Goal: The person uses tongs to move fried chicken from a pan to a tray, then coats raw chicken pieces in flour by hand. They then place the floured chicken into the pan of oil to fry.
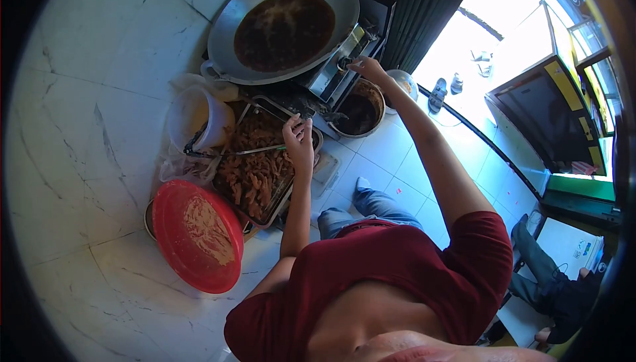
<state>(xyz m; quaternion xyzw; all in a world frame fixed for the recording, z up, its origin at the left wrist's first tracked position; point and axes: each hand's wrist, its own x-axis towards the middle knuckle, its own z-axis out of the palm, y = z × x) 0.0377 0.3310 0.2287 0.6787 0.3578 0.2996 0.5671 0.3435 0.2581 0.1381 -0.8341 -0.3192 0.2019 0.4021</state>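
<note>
My right hand (366,69) is at the front of the gas stove (333,73), its fingers closed together at the control knob (344,63). On the stove stands a large metal wok (222,30) holding dark brown liquid (285,30). My left hand (298,140) hangs over the right part of a metal tray (281,206), fingers apart and bent, with nothing seen in it. Brown fried pieces (252,180) fill the tray, and long-handled tongs or a utensil (255,150) lies across them, its end near my left hand.
A red basin (169,242) with pale flour tilts beside the tray. Left of the tray stands a whitish bucket (212,123). A pot (361,110) of dark liquid sits below the stove. Another person's legs (536,262) show at the right, near sandals (437,95) by the doorway.
</note>
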